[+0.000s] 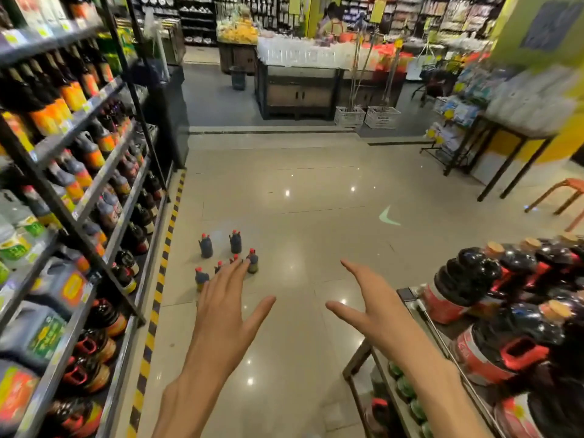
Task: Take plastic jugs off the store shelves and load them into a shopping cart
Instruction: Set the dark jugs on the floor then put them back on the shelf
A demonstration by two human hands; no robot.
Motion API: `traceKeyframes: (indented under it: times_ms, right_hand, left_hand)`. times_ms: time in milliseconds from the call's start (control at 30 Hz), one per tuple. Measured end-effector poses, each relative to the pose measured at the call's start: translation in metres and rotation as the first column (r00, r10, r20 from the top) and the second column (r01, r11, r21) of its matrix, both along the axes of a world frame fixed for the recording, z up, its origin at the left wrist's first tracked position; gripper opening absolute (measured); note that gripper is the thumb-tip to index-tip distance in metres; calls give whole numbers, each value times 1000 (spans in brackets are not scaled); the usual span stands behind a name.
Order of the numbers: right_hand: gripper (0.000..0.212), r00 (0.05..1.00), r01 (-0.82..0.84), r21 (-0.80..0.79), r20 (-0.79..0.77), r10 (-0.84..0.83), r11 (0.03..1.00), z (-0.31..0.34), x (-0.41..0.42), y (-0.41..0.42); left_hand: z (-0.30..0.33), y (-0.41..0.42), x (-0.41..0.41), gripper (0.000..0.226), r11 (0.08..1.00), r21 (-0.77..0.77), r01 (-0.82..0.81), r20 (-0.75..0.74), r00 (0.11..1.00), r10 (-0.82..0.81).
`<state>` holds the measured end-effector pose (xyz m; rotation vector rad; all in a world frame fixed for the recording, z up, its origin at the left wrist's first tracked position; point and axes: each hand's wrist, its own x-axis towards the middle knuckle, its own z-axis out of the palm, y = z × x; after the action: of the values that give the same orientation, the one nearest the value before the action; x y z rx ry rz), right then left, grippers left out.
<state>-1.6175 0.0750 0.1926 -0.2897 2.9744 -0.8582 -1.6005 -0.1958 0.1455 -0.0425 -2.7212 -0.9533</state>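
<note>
My left hand and my right hand reach forward over the floor, fingers straight and spread, holding nothing. Several dark jugs with red caps stand on the tiled floor ahead of my left fingertips. On the right, a cart holds several large dark jugs with red handles and labels. Shelves on the left carry rows of dark bottles and jugs with orange labels.
A yellow-black hazard strip runs along the shelf base. A black table with stacked goods and an orange stool stand at right. Display counters and white baskets lie further down the aisle, where a person stands.
</note>
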Motion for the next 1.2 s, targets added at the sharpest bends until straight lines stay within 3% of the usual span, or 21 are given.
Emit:
traceKeyframes:
  times_ms: [467,667,933,1067,1200]
  right_hand:
    - [80,999,-29,-44,27,30,999,-21,-365,36]
    - [80,996,-53,-35,73,55,998,-34,-498,39]
    - [83,984,-140,28,116,136,990,-69,-702,13]
    - [82,977,-188,47,116,181,981,-55,-807,-7]
    - [81,971,-223,54,96,217,973,-49,-919,-30]
  left_hand:
    - [-13,39,-344,85,995,-93,-25,62,998,31]
    - [-30,34,-467,107,991,-103,-86,117,988,98]
    - [-72,10,-660,82,982,-29,-187,210,959,189]
    - [-63,-12,-763,78,971,39,-237,208,952,224]
    - [-51,-32,-865,76,970,4,-243,172,956,239]
